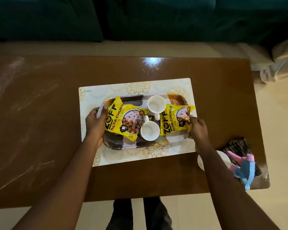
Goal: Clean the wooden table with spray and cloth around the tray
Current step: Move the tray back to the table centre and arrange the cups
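A patterned tray (156, 143) sits on a white floral placemat (136, 87) in the middle of the brown wooden table (40, 122). It carries two yellow soya-chunk packets (118, 118) and two white mugs (150, 131). My left hand (96, 123) grips the tray's left end. My right hand (198, 128) grips its right end, fingers over the right packet. A spray bottle (244, 166) with a pink and blue head lies on a dark striped cloth (238, 146) at the table's near right corner, apart from both hands.
White smears streak the left part of the tabletop. A dark green sofa (140, 17) stands beyond the far edge. Pale floor tiles lie to the right, with white fabric (279, 68) at the far right. My legs show under the near edge.
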